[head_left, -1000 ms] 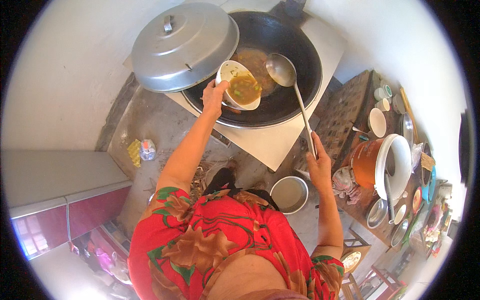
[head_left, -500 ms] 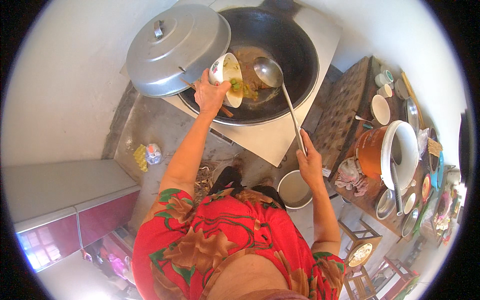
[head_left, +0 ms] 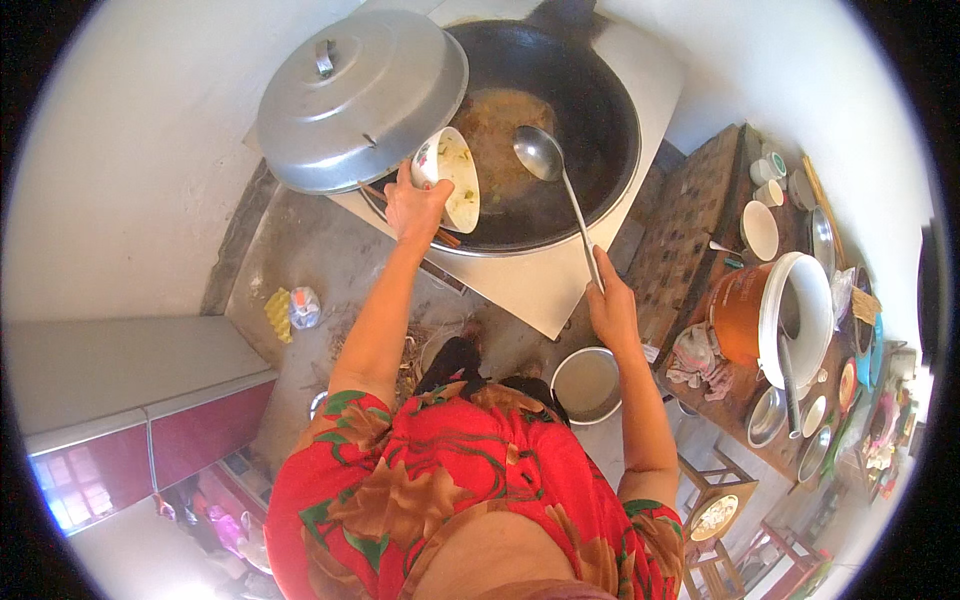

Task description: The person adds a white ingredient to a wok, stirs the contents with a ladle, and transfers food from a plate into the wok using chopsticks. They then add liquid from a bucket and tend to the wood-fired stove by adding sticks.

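The left hand [head_left: 415,205] grasps a white bowl [head_left: 460,185], which is tilted above the near left part of the wok [head_left: 602,150]. The right hand [head_left: 612,308] grips a ladle [head_left: 546,158], whose long axis goes forward and left from this hand; its head is right of the bowl.

Setting: kitchen, apparently domestic. Evidence: large black wok [head_left: 590,110] set into a pale stove top [head_left: 535,290], far centre; domed metal lid [head_left: 350,110], far left; table [head_left: 728,412] at right crowded with bowls [head_left: 760,232], orange bucket [head_left: 740,318].
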